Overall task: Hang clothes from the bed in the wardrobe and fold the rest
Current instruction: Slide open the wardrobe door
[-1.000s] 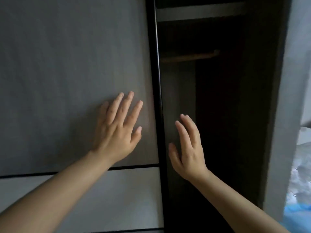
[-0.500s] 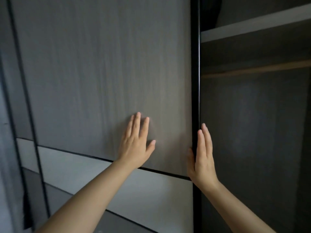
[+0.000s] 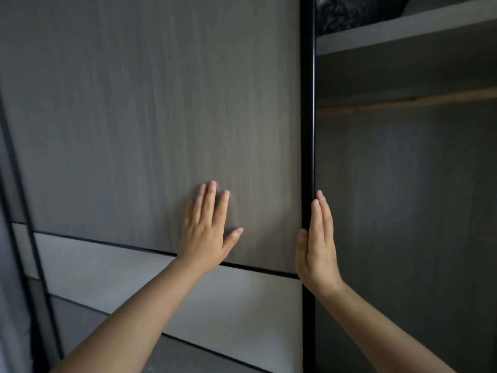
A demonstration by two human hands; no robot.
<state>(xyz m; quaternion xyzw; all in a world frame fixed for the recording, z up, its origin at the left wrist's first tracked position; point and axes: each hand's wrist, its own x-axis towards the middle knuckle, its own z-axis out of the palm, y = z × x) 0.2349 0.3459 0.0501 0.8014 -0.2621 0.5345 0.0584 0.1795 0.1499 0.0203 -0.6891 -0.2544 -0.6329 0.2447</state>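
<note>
A grey wood-grain sliding wardrobe door (image 3: 161, 117) fills the left and middle of the view. My left hand (image 3: 208, 230) lies flat on its panel with straight fingers. My right hand (image 3: 318, 243) presses edge-on, fingers straight, against the door's black right edge (image 3: 307, 130). To the right the wardrobe interior (image 3: 408, 224) stands open and dark, with a wooden hanging rail (image 3: 408, 102) across it and nothing on the visible part of the rail. No clothes from the bed are in view.
A pale shelf (image 3: 403, 28) runs above the rail, with a dark bundle (image 3: 355, 12) lying on it. The door has a lighter band (image 3: 134, 275) lower down. Another door panel's edge (image 3: 16, 238) shows at the far left.
The view has swung left, so the door edge now sits further right in frame. My right hand went from the opening to the door's edge. The left hand stays flat on the panel.
</note>
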